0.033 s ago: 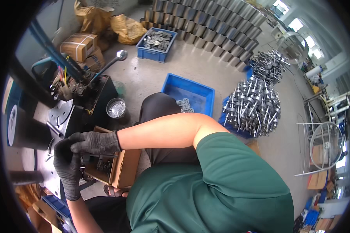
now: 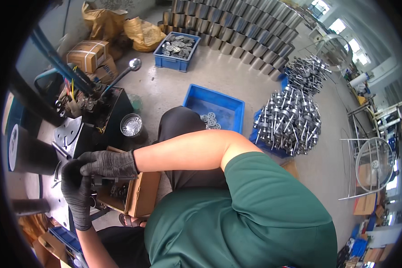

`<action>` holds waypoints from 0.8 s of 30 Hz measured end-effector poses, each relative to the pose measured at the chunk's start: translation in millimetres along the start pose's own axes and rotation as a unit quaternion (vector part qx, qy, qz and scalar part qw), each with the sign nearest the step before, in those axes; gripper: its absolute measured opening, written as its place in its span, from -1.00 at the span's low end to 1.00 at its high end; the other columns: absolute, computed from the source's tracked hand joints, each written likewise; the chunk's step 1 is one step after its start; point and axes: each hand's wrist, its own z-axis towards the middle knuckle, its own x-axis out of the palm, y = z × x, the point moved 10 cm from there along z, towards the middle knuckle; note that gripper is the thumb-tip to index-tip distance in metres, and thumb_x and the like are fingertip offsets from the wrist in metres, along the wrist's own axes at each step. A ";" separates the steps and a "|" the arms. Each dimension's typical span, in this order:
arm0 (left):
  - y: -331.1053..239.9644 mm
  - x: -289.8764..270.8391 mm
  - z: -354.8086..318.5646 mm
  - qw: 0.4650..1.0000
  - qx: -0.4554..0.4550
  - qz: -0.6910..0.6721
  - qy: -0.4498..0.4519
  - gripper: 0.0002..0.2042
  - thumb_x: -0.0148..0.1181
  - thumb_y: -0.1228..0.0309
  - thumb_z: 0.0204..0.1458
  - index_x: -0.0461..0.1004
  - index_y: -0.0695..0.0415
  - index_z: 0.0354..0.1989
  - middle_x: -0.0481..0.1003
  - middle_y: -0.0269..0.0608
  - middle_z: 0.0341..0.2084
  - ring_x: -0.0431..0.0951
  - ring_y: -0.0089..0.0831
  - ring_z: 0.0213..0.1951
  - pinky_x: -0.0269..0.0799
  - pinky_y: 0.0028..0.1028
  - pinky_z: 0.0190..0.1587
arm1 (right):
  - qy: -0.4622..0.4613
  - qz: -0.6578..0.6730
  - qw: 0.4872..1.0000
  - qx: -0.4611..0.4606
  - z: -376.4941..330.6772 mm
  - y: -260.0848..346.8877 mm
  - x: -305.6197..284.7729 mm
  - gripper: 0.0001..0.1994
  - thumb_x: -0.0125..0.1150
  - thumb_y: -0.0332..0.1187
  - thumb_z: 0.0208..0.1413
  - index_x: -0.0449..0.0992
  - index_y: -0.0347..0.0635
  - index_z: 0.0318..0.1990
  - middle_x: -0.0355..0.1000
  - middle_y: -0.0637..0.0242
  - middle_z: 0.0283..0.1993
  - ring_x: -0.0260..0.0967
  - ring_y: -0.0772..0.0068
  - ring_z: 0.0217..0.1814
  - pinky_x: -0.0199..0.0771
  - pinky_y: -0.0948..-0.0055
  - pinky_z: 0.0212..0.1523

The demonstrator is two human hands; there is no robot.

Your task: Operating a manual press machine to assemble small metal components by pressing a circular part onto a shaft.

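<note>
Both my hands wear dark grey knit gloves and meet over the edge of a metal machine plate [image 2: 58, 196]. My left hand [image 2: 77, 190] is bent up with its fingers curled. My right hand [image 2: 107, 164] reaches across from the right, its fingertips pressed together against the left fingers. Whatever they grip is hidden by the gloves. Just beyond the hands, a metal rod [image 2: 61, 150] lies slanted by a curved plate [image 2: 68, 132]. A thick dark cylinder [image 2: 33, 149] stands to their left. Below my right wrist sits an open cardboard box [image 2: 145, 194] with small dark metal parts inside.
A lever with a ball knob [image 2: 135, 64] rises from the machine. Near my knee stands a metal can [image 2: 131, 125]. A blue tray [image 2: 219, 105] holds several spoked discs; another blue crate [image 2: 170, 63] is full of them. Shafted parts [image 2: 288, 120] are heaped right, before stacked metal tubes [image 2: 236, 33].
The whole view has shifted very slightly. My hands stay together in the same place at the machine.
</note>
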 end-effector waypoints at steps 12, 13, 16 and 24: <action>-25.4 -36.7 -15.8 0.904 0.163 0.393 -0.039 -0.65 0.12 0.58 0.20 0.39 0.13 0.17 0.43 -0.09 0.18 0.37 -0.51 -0.38 0.41 -0.54 -0.30 | -0.145 0.126 0.958 -0.215 -227.0 162.1 -110.9 -0.20 0.17 -0.61 -0.07 0.24 0.10 0.43 0.38 -0.10 0.20 0.59 -0.01 -0.12 0.68 0.14 -0.15; -26.0 -46.0 -16.9 0.899 0.192 0.391 -0.044 -0.64 0.07 0.52 0.25 0.36 0.19 0.23 0.49 -0.17 0.11 0.27 -0.62 -0.45 0.30 -0.61 -0.40 | -0.203 0.050 0.948 -0.242 -260.4 179.8 -131.5 -0.22 0.20 -0.62 -0.06 0.26 0.11 0.41 0.39 -0.09 0.20 0.59 -0.01 -0.10 0.71 0.11 -0.13; 47.5 -113.1 -8.5 0.994 -0.046 0.035 -0.092 -0.58 0.05 0.42 0.30 0.32 0.20 0.32 0.51 -0.36 -0.12 0.15 -0.71 -0.50 0.11 -0.64 -0.45 | -0.447 -0.094 0.852 -0.257 -376.8 210.3 -194.2 -0.41 0.32 -0.58 0.03 0.39 -0.03 0.27 0.48 0.02 0.06 0.61 0.09 -0.14 0.74 0.08 -0.07; 104.1 -141.8 -12.5 0.993 -0.116 0.003 -0.011 -0.52 0.00 0.39 0.37 0.18 0.19 0.44 0.16 -0.49 -0.52 0.17 -0.68 -0.49 0.16 -0.57 -0.38 | -0.786 -0.471 0.400 -0.028 -666.2 257.8 -248.5 -0.40 0.49 -0.37 0.02 0.42 -0.35 0.23 0.59 0.15 -0.21 0.58 0.41 -0.24 0.61 0.41 -0.25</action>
